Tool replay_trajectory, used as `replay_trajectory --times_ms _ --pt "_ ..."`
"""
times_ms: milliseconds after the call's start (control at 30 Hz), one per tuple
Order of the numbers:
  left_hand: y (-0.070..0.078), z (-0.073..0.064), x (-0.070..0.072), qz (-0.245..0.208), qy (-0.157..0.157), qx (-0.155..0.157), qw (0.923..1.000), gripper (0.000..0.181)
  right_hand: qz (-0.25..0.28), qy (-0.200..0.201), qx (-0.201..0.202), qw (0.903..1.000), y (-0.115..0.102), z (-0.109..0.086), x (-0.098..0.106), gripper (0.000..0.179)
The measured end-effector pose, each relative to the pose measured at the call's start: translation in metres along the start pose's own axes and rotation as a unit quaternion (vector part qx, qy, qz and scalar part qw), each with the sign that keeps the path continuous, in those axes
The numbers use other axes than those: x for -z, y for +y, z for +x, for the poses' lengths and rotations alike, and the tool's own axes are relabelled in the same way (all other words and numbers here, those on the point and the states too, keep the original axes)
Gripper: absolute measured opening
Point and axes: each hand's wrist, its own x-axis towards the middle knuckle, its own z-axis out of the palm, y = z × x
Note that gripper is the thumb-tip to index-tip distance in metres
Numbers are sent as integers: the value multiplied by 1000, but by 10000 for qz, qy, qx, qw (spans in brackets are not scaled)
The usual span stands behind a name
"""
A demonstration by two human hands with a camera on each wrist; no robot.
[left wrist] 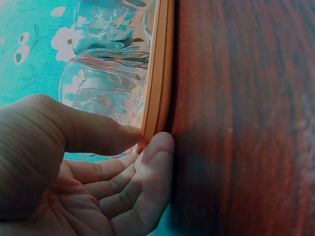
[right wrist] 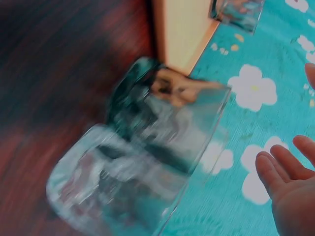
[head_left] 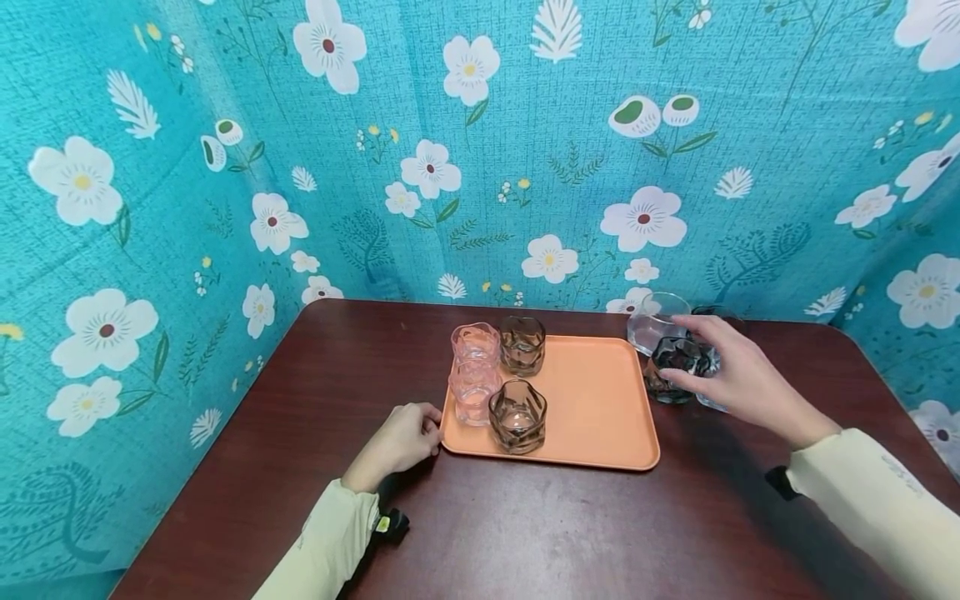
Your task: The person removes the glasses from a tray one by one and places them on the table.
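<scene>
Head: clear glass behind dark glass beside tray.

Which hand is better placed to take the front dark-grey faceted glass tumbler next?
Right, likely: the right hand is open near that tumbler, while the left hand is farther away, pinching the edge of the orange rectangular tray.

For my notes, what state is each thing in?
Tray: flat on the table.
Left hand: pinches the tray's edge.
Right hand: fingers apart, gripping nothing.
Two pink glasses: upright on the tray.
Two brown glasses: upright on the tray.
Dark glass: upright beside the tray.
Clear glass: upright behind the dark glass.
Flowered cloth: hangs behind.
</scene>
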Motion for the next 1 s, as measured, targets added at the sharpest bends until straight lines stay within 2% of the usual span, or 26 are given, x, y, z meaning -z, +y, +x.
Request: replay_trajectory --times_ms 333,533,633,833,1000 --pt "-1 -1 -2 -51 -53 13 10000 15 439 -433 439 9971 -33 35 -31 70" --pt "-1 0 1 102 14 6 9999 14 717 -818 303 9936 -48 57 -52 75" --pt "-1 1 1 191 22 23 9998 14 823 -960 325 9914 -51 67 -65 75" --pt "1 1 0 217 -120 33 9997 15 1020 -858 451 9900 -49 81 -89 70" --pt "0 0 1 220 -40 13 9997 15 1035 -1021 474 9882 -55 96 -108 71"
